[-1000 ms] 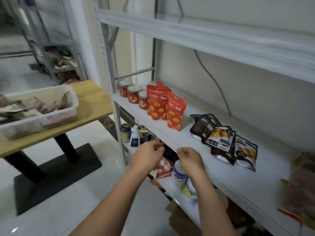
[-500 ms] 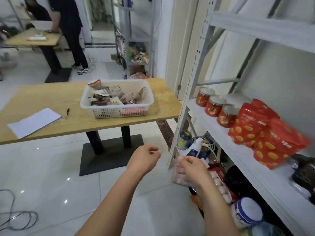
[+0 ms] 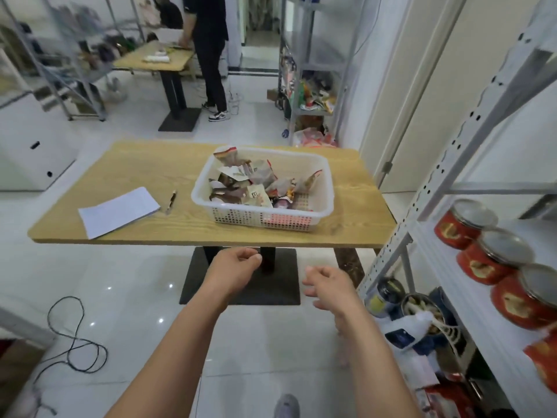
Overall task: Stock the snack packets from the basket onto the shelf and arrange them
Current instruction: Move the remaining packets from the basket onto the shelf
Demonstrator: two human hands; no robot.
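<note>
A white plastic basket (image 3: pixel 327 194) stands on the wooden table (image 3: pixel 150 173), holding several crumpled snack packets (image 3: pixel 244 188). The white metal shelf (image 3: pixel 470 285) runs along the right edge, with three red tins (image 3: pixel 494 260) on it and the corner of a red packet (image 3: pixel 542 360) at the far right. My left hand (image 3: pixel 232 271) hovers below the table's front edge, fingers loosely curled around nothing. My right hand (image 3: pixel 330 286) is beside it with fingers apart, empty.
A sheet of paper (image 3: pixel 119 211) and a pen (image 3: pixel 171 201) lie on the table left of the basket. A black cable (image 3: pixel 75 342) coils on the floor. A person (image 3: pixel 208 52) stands at a far table. Jars and a bottle (image 3: pixel 413 324) fill the lower shelf.
My view has swung left from the shelf to the table and basket. Both hands have left the shelf edge and now hang in front of the table, still empty.
</note>
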